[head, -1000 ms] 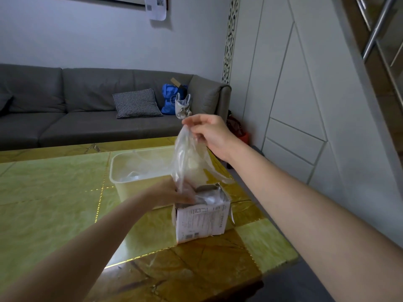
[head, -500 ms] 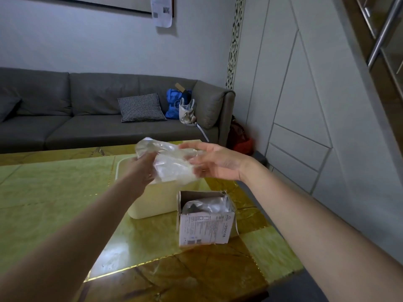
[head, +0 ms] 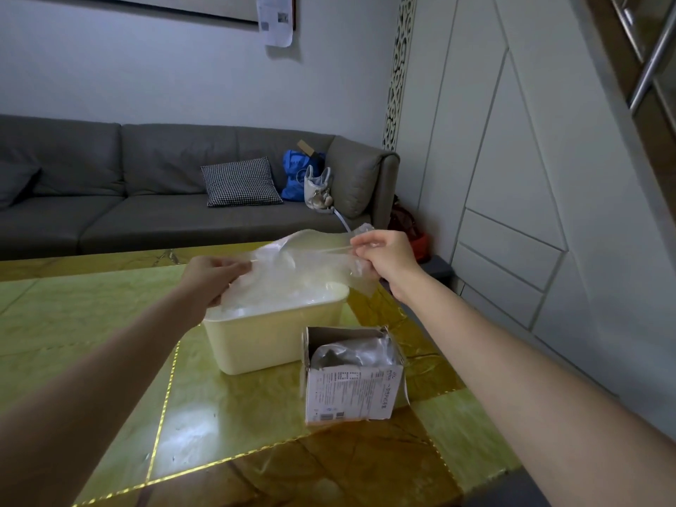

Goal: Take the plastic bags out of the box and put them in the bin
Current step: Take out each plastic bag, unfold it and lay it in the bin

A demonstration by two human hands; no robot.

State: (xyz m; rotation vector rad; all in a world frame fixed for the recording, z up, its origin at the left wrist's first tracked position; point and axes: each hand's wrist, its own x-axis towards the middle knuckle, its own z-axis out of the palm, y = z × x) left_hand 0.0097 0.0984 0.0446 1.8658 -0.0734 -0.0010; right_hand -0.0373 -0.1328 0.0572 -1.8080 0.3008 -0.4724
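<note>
A clear plastic bag (head: 296, 265) is stretched out above the cream plastic bin (head: 270, 338). My left hand (head: 212, 278) pinches its left edge and my right hand (head: 384, 259) grips its right end. In front of the bin, to the right, stands a small white cardboard box (head: 351, 393) with its top open; more crumpled plastic bags (head: 351, 354) fill it. Pale plastic shows inside the bin under the stretched bag.
Bin and box stand on a glossy green and brown table (head: 226, 426) whose right edge is close to the box. A grey sofa (head: 109, 199) with a checked cushion (head: 239, 182) and bags lies behind. White wall panels (head: 512, 177) run along the right.
The bag came up out of the box and over the bin. Both hands then moved apart, spreading it wide above the bin.
</note>
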